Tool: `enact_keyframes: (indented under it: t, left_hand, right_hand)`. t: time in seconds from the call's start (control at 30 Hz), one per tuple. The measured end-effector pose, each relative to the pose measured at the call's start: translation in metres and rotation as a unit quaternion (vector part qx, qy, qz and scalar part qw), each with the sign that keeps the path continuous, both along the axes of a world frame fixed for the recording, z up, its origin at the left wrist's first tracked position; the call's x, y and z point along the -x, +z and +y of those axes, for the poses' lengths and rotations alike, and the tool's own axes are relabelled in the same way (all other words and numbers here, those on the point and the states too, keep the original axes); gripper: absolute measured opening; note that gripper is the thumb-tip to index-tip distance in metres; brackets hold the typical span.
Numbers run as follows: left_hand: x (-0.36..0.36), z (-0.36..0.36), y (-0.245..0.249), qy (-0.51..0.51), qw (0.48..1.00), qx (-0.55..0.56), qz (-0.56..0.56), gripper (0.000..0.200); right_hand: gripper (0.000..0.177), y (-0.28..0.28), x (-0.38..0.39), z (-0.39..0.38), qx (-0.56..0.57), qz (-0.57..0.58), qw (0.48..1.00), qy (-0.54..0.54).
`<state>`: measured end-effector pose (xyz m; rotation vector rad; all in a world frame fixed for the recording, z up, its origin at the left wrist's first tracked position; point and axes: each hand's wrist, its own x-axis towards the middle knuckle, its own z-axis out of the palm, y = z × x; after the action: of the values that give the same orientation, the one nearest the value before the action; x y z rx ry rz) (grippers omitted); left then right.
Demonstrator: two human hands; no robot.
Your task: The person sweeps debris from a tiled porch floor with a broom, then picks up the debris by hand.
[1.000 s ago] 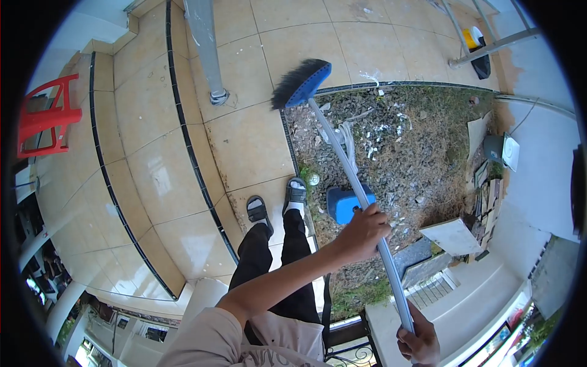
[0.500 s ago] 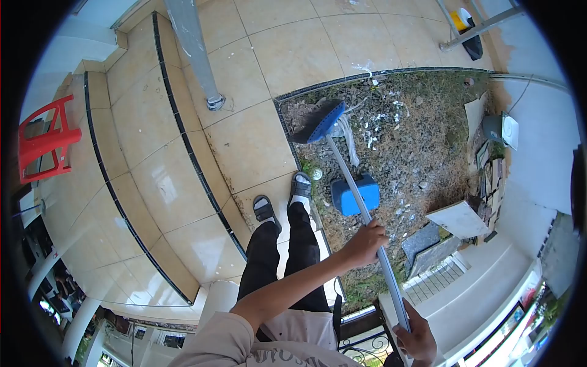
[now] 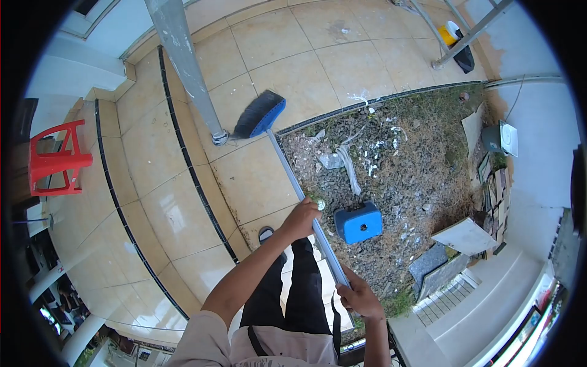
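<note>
A broom [image 3: 262, 115] with a blue head and dark bristles lies across the tiled floor, its bristles beside the foot of a metal pole. Its long grey handle runs back toward me. My left hand [image 3: 302, 219] is wrapped around the middle of the handle. Lower down, near the handle's end, my right hand [image 3: 359, 296] is closed on it too. A blue plastic stool [image 3: 359, 223] rests on the gravel to the right of the handle. Strips of clear plastic [image 3: 348, 168] lie on the gravel beyond the stool.
A metal pole [image 3: 189, 73] stands at the upper left. Tiled steps [image 3: 153, 165] with dark edging and a red plastic chair [image 3: 58, 160] are on the left. Boards [image 3: 466, 236] and a lidded bin [image 3: 502, 138] line the right wall. A yellow bucket [image 3: 447, 33] stands far right.
The broom head has swung left from the gravel edge onto the tiles beside the pole. Both my hands have moved left with the handle, still gripping it.
</note>
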<state>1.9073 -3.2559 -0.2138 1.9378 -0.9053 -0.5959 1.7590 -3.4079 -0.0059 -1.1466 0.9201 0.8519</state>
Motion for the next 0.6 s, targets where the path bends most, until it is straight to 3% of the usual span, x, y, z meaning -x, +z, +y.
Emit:
enact_keyframes:
  t: [0.03, 0.17, 0.27, 0.33, 0.37, 0.43, 0.53, 0.6]
  left_hand:
    - [0.024, -0.015, -0.002, -0.036, 0.999, -0.008, -0.025, 0.02]
    - [0.107, -0.073, 0.047, -0.07, 0.997, 0.024, 0.034, 0.02]
    - [0.114, -0.079, 0.09, -0.082, 0.996, 0.004, 0.022, 0.019]
    - [0.105, -0.075, 0.095, -0.098, 0.995, -0.026, -0.011, 0.014]
    - [0.095, -0.068, 0.088, -0.116, 0.991, -0.055, -0.029, 0.01]
    - [0.058, -0.056, 0.073, -0.123, 0.984, -0.105, -0.07, 0.004]
    - [-0.034, -0.037, 0.042, -0.063, 0.986, -0.13, -0.084, 0.012]
    - [-0.084, -0.019, 0.023, 0.076, 0.963, -0.126, -0.225, 0.03]
  right_hand:
    - [0.058, 0.014, 0.016, -0.01, 0.038, -0.017, 0.998, 0.047]
    - [0.061, 0.091, 0.078, -0.057, 0.02, 0.122, 0.992, 0.008]
    - [0.057, 0.125, 0.103, -0.058, 0.025, 0.119, 0.989, -0.079]
    - [0.053, 0.106, 0.137, -0.062, -0.086, 0.214, 0.935, -0.269]
    - [0.059, 0.103, 0.095, -0.052, -0.014, 0.162, 0.985, -0.058]
    - [0.056, 0.069, 0.067, -0.036, 0.019, 0.17, 0.983, -0.072]
    - [0.047, 0.012, -0.015, -0.016, 0.095, 0.067, 0.993, -0.01]
    - [0.045, -0.048, -0.073, 0.001, 0.127, -0.022, 0.991, 0.029]
